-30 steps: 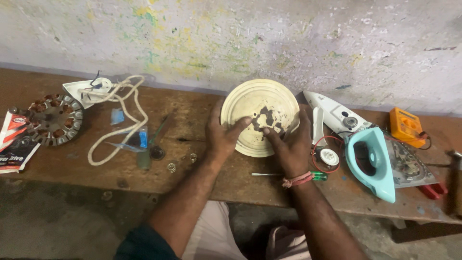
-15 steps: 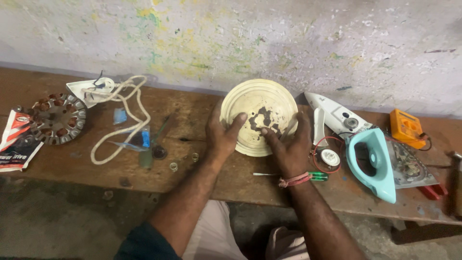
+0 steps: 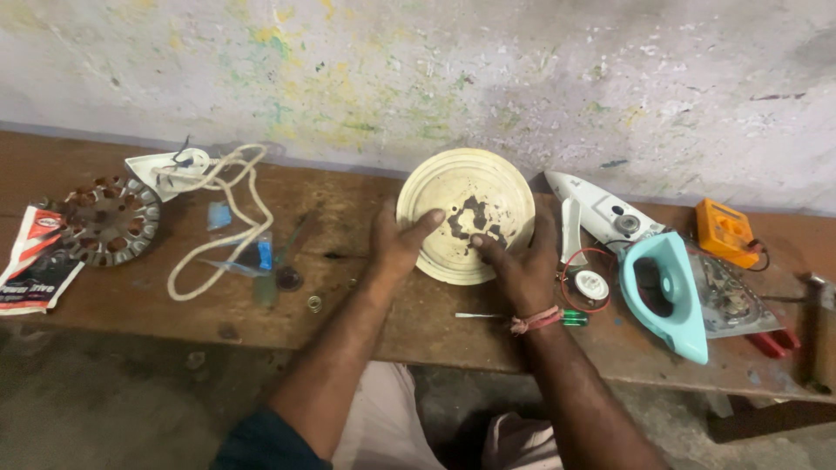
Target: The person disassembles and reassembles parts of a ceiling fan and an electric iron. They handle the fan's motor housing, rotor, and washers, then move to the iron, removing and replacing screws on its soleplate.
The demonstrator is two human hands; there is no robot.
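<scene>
Hands at centre frame, seen from above, on a long brown wooden table (image 3: 131, 313) set against a flaking pale wall (image 3: 418, 78). Between them lies a round cream-coloured metal cover with concentric ridges and dark worn patches (image 3: 453, 196), flat on the table just above centre. The left hand (image 3: 396, 244) clasps its left rim, thumb laid over the ridged face and the other fingers curled round the edge. The right hand (image 3: 521, 270), a pink thread band (image 3: 535, 320) at its wrist, rests on the lower right part of the cover; its fingers (image 3: 484, 251) are bent and press on the dark patch, closed round nothing.

Below the right wrist: a slim screwdriver with green handle (image 3: 514, 317). Right of the cover: a white iron body (image 3: 601, 213), a small round white dial with red wires (image 3: 590, 285), a turquoise plastic iron shell (image 3: 666, 292), a grey metal soleplate (image 3: 727, 300) and an orange meter (image 3: 724, 232). Left half of frame: a looped white cloth-covered cord (image 3: 231, 231), a white plug-like housing (image 3: 170, 170), a round motor stator with copper windings (image 3: 109, 222) and a red and black printed packet (image 3: 35, 270).
</scene>
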